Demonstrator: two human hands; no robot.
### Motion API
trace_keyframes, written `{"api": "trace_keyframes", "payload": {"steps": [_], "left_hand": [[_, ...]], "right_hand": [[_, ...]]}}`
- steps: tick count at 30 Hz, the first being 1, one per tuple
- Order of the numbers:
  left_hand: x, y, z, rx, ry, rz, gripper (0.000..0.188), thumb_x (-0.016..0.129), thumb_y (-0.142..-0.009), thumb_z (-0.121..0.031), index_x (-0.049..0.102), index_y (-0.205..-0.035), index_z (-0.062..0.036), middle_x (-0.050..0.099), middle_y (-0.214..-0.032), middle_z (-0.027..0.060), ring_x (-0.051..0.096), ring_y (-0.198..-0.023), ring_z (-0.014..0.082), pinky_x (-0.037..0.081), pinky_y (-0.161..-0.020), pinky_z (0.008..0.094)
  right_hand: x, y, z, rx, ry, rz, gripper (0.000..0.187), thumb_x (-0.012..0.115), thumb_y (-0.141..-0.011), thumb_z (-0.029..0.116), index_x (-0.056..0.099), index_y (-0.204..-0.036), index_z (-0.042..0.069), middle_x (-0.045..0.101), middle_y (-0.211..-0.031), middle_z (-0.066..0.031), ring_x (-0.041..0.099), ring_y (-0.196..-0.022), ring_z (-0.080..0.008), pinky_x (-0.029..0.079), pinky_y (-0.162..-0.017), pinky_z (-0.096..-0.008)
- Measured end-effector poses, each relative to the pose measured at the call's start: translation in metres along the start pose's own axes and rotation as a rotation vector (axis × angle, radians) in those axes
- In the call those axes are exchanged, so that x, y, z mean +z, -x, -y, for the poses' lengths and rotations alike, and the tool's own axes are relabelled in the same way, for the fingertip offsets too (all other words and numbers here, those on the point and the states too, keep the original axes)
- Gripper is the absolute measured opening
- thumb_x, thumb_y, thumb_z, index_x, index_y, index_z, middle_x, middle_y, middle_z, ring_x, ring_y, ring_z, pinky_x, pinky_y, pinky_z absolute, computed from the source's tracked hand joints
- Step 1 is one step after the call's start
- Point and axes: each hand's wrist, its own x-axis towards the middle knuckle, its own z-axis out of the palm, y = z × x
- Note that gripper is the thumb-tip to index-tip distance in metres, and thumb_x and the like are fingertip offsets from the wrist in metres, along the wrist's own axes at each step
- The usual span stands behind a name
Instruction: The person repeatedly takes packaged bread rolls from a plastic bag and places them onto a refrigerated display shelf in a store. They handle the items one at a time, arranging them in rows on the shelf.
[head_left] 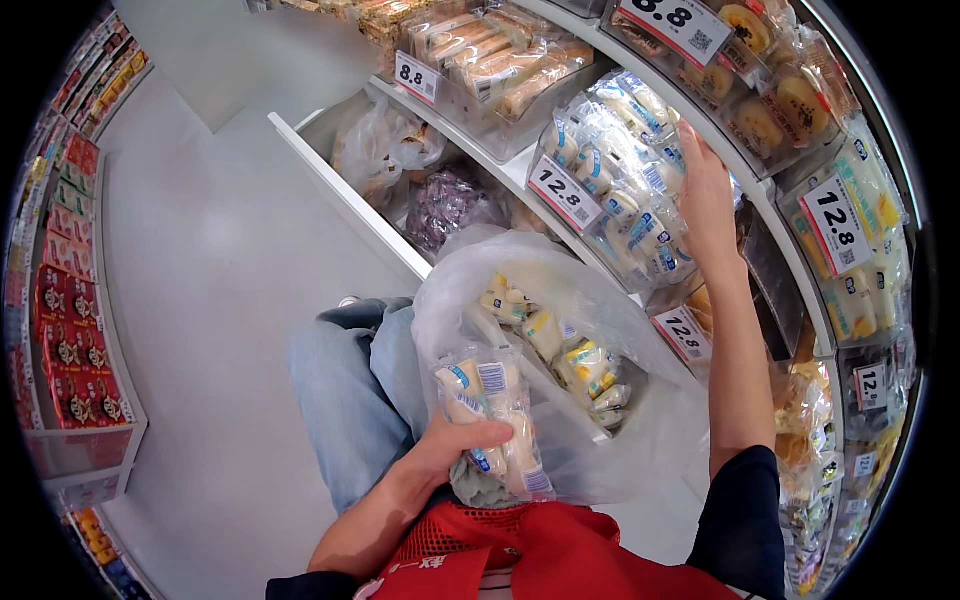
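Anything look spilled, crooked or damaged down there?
Nothing looks spilled or damaged. Only the large plastic bag looks untidy, sprawling loosely across the front edge of the pulled-out drawer near the left hand.

red vest [575, 550], mesh panel [440, 533] | short navy sleeves [742, 520] | faded blue jeans [345, 410]

I see black prices [563, 188] on white, red-edged cards [416, 77] fronting clear bins [480, 112]; striped barcodes [492, 378] mark the pale packets [520, 440] I hold.

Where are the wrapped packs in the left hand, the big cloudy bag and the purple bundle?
Wrapped packs [510, 402]: head view, middle of the wrapper.
Cloudy bag [570, 272]: head view, upper wall.
Purple bundle [445, 208]: head view, visible middle.
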Motion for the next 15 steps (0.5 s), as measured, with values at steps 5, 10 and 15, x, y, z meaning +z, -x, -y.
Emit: {"api": "trace_keyframes", "payload": {"steps": [5,10,15], "left_hand": [[0.0,-0.001,0.0,0.002,0.007,0.011,0.053,0.079,-0.073,-0.011,0.055,-0.119,-0.0025,0.068,-0.102,0.0132,0.068,-0.094,0.0249,0.056,-0.083,0.0381],[0.003,0.003,-0.003,-0.003,0.04,0.013,0.051,0.078,-0.074,-0.009,0.055,-0.12,-0.0024,0.068,-0.102,0.0136,0.068,-0.095,0.0254,0.056,-0.083,0.0383],[0.005,0.006,-0.007,-0.018,0.033,-0.003,0.052,0.076,-0.074,-0.007,0.055,-0.121,-0.0014,0.066,-0.104,0.0134,0.067,-0.096,0.0264,0.057,-0.082,0.0399]], "right_hand": [[0.017,-0.027,-0.01,-0.173,0.066,0.032,0.072,0.045,-0.078,-0.017,0.043,-0.143,0.014,0.05,-0.139,-0.0159,0.05,-0.124,-0.0345,0.043,-0.101,-0.0405],[0.016,-0.043,0.005,-0.042,0.101,0.139,0.063,0.04,-0.086,-0.011,0.043,-0.144,0.013,0.043,-0.145,-0.0174,0.041,-0.133,-0.0352,0.035,-0.109,-0.0424],[0.031,-0.049,-0.025,0.204,-0.191,0.152,0.042,0.04,-0.103,0.027,0.046,-0.139,0.006,0.044,-0.143,-0.0208,0.039,-0.133,-0.0374,0.03,-0.111,-0.0403]]}}
